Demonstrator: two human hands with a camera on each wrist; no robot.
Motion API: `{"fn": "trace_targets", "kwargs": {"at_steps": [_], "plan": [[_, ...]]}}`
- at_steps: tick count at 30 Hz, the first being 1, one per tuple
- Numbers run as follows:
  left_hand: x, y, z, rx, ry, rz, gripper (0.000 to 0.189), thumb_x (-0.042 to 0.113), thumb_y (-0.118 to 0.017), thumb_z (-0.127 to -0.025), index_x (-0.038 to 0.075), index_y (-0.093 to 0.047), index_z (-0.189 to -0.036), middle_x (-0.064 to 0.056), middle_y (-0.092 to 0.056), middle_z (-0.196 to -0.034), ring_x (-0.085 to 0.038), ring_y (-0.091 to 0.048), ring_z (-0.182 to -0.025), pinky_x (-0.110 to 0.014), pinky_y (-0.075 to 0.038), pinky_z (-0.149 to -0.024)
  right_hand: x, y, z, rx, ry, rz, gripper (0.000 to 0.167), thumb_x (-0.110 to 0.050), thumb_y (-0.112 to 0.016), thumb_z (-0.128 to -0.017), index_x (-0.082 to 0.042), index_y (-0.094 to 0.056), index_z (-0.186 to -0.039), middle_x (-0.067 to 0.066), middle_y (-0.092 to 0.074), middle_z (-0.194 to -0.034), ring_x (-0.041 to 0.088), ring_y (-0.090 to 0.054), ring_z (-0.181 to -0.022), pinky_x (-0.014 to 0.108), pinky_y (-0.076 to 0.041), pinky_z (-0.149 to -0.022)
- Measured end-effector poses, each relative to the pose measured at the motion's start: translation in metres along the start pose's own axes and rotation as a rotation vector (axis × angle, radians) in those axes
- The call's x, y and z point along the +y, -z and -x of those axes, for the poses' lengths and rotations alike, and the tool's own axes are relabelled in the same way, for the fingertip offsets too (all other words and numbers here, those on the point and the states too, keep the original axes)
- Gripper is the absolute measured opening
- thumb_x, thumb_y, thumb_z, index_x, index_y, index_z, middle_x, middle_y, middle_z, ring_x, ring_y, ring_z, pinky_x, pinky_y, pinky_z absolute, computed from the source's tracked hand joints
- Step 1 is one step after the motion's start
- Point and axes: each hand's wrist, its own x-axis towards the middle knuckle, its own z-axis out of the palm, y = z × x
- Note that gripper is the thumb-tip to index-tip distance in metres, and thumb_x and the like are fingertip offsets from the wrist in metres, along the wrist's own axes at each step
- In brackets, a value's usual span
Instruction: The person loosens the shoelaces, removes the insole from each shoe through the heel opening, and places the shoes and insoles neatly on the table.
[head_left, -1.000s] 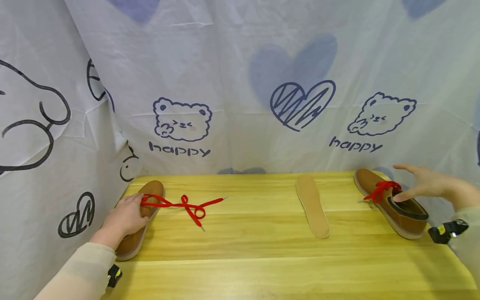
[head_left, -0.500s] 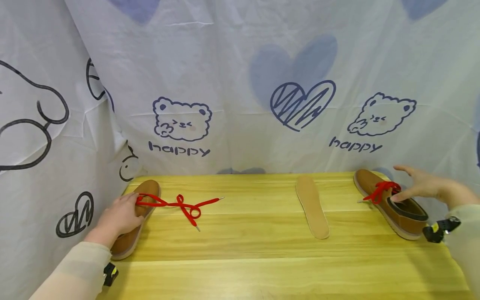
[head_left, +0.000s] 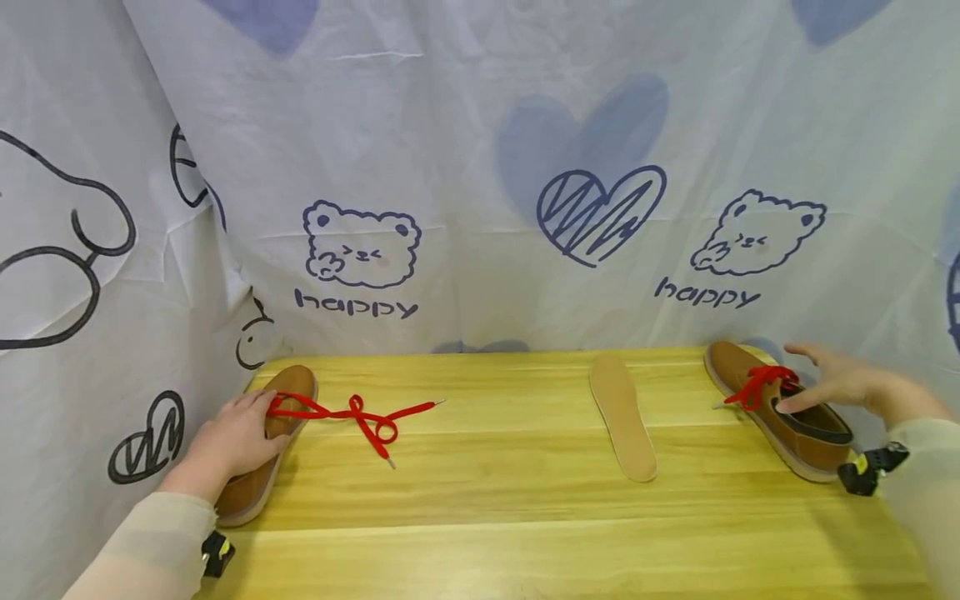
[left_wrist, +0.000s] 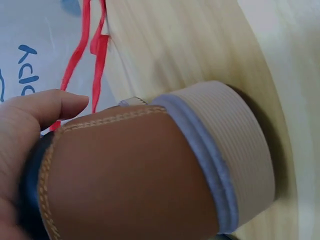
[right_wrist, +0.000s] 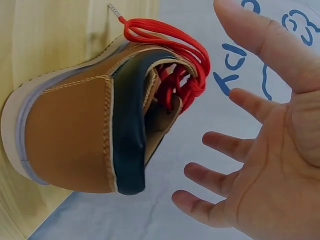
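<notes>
At the left, a brown lace-up shoe (head_left: pixel 255 487) lies on the wooden table, toe away from me. My left hand (head_left: pixel 232 433) lies across its middle and grips it, the far fingers hidden. In the left wrist view the thumb bends over the shoe's opening, and the stitched brown heel (left_wrist: pixel 120 170) fills the middle. A loose red lace (head_left: pixel 322 412) trails from this shoe to the right. My right hand (head_left: pixel 855 387) hovers with spread fingers over the matching shoe (head_left: pixel 817 454) at the right. The right wrist view shows its palm facing that shoe, apart from it; its red lace (right_wrist: pixel 192 55) is bunched up.
A tan insole (head_left: pixel 624 417) lies flat on the table (head_left: pixel 487 483), nearer the right shoe. Behind the table hangs a white curtain (head_left: pixel 465 208) printed with bears and hearts. More cloth hangs along the left side.
My left hand has shifted slightly left, and the left shoe and its lace have moved with it. The right hand has come slightly left and lower; the right shoe stays put.
</notes>
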Motion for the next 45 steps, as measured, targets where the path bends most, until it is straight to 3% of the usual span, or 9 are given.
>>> {"fn": "trace_targets", "kwargs": {"at_steps": [7,13,18,23,36,45], "plan": [[0.005,0.002,-0.001,0.043,-0.013,-0.055,0.073,0.035,-0.070,-0.088,-0.008,-0.045,-0.142,-0.037,-0.041,-0.143,-0.057,-0.036,-0.130,-0.075,-0.037,-0.093,0.004,-0.005,-0.004,-0.004,0.010,-0.026,0.116,-0.036,-0.082,-0.083,0.015,-0.003,-0.150,0.052,-0.004,-0.144,0.071,-0.015,-0.126,0.083,-0.022,-0.095],[0.014,0.005,-0.002,0.076,-0.021,-0.073,0.072,0.035,-0.070,-0.089,-0.009,-0.047,-0.141,-0.037,-0.041,-0.143,-0.057,-0.033,-0.132,-0.074,-0.030,-0.102,0.004,-0.011,-0.006,0.010,0.040,-0.064,0.114,-0.032,-0.082,-0.082,0.017,-0.004,-0.149,0.053,-0.004,-0.143,0.071,-0.011,-0.127,0.082,-0.019,-0.097],[0.025,0.008,-0.003,0.098,-0.048,-0.061,0.069,0.033,-0.070,-0.088,-0.008,-0.050,-0.140,-0.036,-0.040,-0.146,-0.057,-0.029,-0.136,-0.073,-0.022,-0.107,0.007,-0.017,-0.008,0.032,0.057,-0.042,0.114,-0.033,-0.083,-0.082,0.021,-0.006,-0.147,0.053,-0.006,-0.142,0.070,-0.013,-0.127,0.081,-0.021,-0.097],[0.036,0.009,-0.005,0.109,-0.076,-0.030,0.066,0.033,-0.069,-0.090,-0.006,-0.051,-0.140,-0.034,-0.040,-0.148,-0.056,-0.029,-0.137,-0.072,-0.023,-0.108,0.007,-0.023,-0.011,0.052,0.077,-0.045,0.115,-0.030,-0.085,-0.079,0.024,-0.008,-0.145,0.055,-0.010,-0.140,0.070,-0.016,-0.126,0.080,-0.022,-0.098],[0.056,0.000,-0.004,0.118,-0.128,0.023,0.066,0.034,-0.069,-0.090,-0.003,-0.050,-0.142,-0.031,-0.041,-0.149,-0.052,-0.032,-0.139,-0.069,-0.025,-0.110,0.012,-0.041,-0.017,0.144,0.021,0.009,0.122,-0.040,-0.085,-0.079,0.025,-0.005,-0.145,0.055,-0.020,-0.136,0.069,-0.028,-0.120,0.078,-0.029,-0.097],[0.068,-0.013,-0.006,0.118,-0.148,0.060,0.065,0.035,-0.069,-0.091,0.000,-0.051,-0.143,-0.029,-0.041,-0.150,-0.049,-0.032,-0.140,-0.070,-0.026,-0.108,0.013,-0.048,-0.022,0.176,0.003,0.071,0.122,-0.046,-0.085,-0.076,0.026,-0.013,-0.143,0.055,-0.028,-0.131,0.069,-0.034,-0.115,0.077,-0.033,-0.094]]}}
